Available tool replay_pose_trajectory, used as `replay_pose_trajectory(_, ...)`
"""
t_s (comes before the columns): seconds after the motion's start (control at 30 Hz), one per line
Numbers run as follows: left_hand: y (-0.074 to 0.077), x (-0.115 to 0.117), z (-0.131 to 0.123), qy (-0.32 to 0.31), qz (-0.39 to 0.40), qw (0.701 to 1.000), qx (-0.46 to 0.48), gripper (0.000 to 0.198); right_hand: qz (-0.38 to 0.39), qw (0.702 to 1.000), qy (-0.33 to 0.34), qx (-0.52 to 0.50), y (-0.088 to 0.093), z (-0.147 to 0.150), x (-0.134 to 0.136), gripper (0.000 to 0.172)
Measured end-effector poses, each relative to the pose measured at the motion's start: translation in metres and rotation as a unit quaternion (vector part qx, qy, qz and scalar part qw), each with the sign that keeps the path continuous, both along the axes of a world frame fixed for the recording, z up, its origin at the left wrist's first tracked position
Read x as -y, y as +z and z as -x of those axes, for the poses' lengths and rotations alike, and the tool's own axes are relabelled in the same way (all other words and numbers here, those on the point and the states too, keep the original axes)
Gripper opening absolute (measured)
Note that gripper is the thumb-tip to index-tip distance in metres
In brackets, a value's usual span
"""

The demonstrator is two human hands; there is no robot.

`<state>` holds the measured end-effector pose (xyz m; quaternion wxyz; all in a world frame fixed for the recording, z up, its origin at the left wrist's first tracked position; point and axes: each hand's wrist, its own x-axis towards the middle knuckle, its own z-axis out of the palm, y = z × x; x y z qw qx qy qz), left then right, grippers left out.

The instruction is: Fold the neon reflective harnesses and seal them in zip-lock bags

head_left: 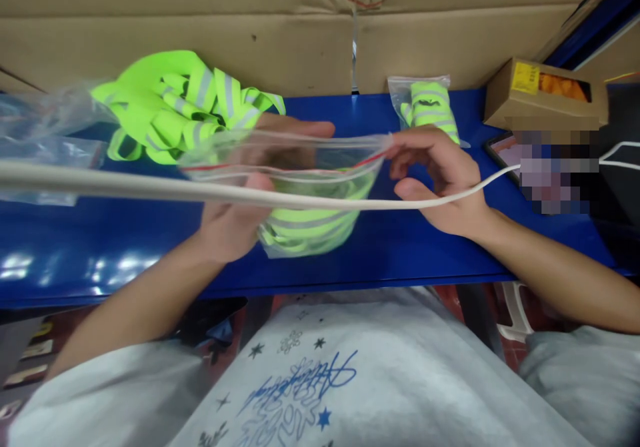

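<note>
A clear zip bag (300, 160) with a red seal line hangs over the blue table (100, 254), held between both hands. Inside it lies a folded neon-green reflective vest (310, 224). My left hand (240, 214) grips the bag's left end, fingers behind it and thumb in front. My right hand (440, 174) pinches the bag's right corner at the seal. A white cable (150, 190) runs across in front of both hands.
A heap of loose neon-green vests (175, 104) lies at the back left beside empty clear bags (40, 134). A packed vest bag (430, 107) leans at the back. A cardboard box (545, 94) stands right. A cardboard wall (300, 40) closes the back.
</note>
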<state>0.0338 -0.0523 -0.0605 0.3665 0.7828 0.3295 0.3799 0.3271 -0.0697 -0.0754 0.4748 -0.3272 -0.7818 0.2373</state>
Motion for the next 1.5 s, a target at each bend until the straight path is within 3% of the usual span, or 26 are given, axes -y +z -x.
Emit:
replay_pose_trajectory(0.1,-0.013,-0.009,-0.011,-0.018,0.075,0.993,0.092,0.061,0.107,0.993,-0.013,-0.054,-0.007,0.007,-0.003,0.041)
replay_pose_trajectory(0.2,-0.023,-0.018,-0.022,0.042,0.109,0.983,0.140,0.040,0.191,0.977,-0.015,-0.091,-0.010,0.010,-0.009,0.048)
replay_pose_trajectory(0.27,-0.025,-0.019,-0.026,0.082,0.125,0.976,0.156,0.038,0.224,0.968,0.005,-0.117,-0.010,0.011,-0.012,0.055)
replay_pose_trajectory(0.33,-0.025,-0.016,-0.028,0.081,0.144,0.976,0.141,0.041,0.244,0.961,0.010,-0.125,-0.009,0.012,-0.014,0.061)
replay_pose_trajectory(0.6,-0.029,-0.014,-0.030,0.058,0.251,0.956,0.137,0.035,0.272,0.952,-0.031,-0.134,-0.015,0.008,-0.021,0.043)
replay_pose_trajectory(0.87,-0.036,-0.024,-0.027,0.064,0.277,0.950,0.132,0.029,0.367,0.913,-0.007,-0.175,-0.017,0.003,-0.031,0.041)
replay_pose_trajectory(1.1,-0.034,-0.023,-0.029,0.070,0.340,0.925,0.156,0.033,0.367,0.913,0.000,-0.180,-0.017,0.003,-0.032,0.039)
replay_pose_trajectory(1.3,-0.033,-0.022,-0.029,0.041,0.337,0.933,0.124,0.037,0.348,0.923,-0.007,-0.163,-0.020,0.003,-0.032,0.036)
replay_pose_trajectory(1.5,-0.036,-0.021,-0.030,0.087,0.344,0.918,0.174,0.042,0.378,0.908,0.008,-0.179,-0.020,0.002,-0.033,0.032)
